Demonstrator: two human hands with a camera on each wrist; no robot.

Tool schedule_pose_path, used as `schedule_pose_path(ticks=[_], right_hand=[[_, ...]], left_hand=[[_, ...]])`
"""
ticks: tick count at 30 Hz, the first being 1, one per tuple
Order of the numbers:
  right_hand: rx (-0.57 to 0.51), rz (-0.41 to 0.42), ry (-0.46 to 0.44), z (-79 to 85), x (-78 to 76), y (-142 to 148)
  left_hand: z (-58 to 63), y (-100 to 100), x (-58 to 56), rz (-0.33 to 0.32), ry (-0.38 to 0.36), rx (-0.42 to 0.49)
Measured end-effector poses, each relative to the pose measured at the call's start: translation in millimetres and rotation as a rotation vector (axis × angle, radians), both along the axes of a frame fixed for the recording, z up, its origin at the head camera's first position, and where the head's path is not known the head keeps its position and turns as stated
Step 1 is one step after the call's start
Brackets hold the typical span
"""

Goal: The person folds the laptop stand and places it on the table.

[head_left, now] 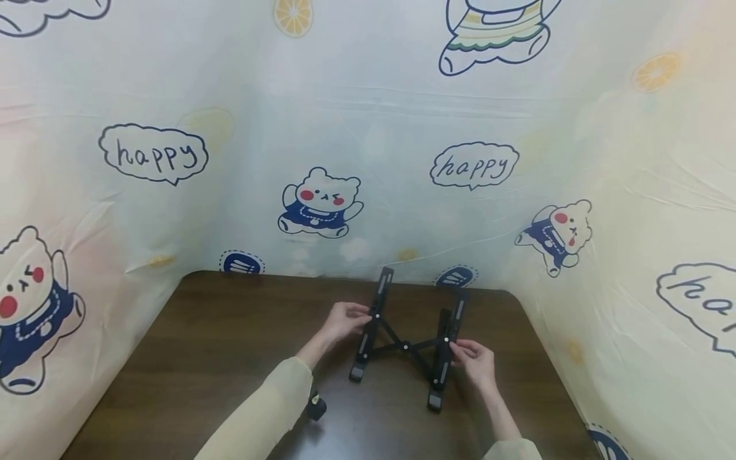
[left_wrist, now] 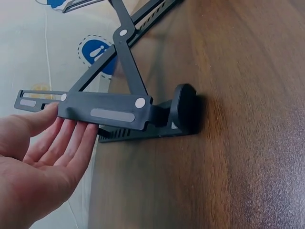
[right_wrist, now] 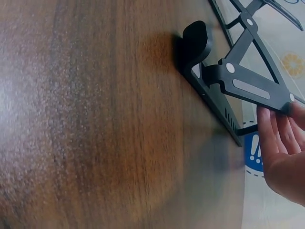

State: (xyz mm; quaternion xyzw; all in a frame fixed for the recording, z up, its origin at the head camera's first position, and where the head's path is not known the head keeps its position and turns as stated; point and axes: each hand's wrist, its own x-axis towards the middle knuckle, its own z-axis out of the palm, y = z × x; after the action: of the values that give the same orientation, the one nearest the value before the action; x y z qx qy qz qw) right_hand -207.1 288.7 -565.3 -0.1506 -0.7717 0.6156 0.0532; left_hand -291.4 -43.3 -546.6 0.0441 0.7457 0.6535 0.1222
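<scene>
A black folding laptop stand stands unfolded on the brown table, its two side arms joined by crossed bars with pale round pivots. At its left arm, my left hand pinches the side bar between thumb and fingers; the left wrist view shows this hand with fingertips under the bar. My right hand grips the opposite arm near its pivot. In the right wrist view the thumb of that hand lies on top of the bar, fingers beneath. Upturned front lips show at the near ends.
The wood-grain table reaches back to a pale printed curtain with cartoon bears, which hangs on three sides. A small black object shows by the left sleeve.
</scene>
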Motion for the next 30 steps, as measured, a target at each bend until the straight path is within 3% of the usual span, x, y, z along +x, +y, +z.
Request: schedule_pose_path(ticks=[19,30], right_hand=[[0.033,0.039,0.046,-1.0,-6.9,-26],[0.017,0.105,0.036,-1.8,-12.8,-34]], left_hand=[[-6.6,-32,12.4,0.03,0.005,-0.097],[-8.4,-48,20.2,0.079,-0.009,-0.077]])
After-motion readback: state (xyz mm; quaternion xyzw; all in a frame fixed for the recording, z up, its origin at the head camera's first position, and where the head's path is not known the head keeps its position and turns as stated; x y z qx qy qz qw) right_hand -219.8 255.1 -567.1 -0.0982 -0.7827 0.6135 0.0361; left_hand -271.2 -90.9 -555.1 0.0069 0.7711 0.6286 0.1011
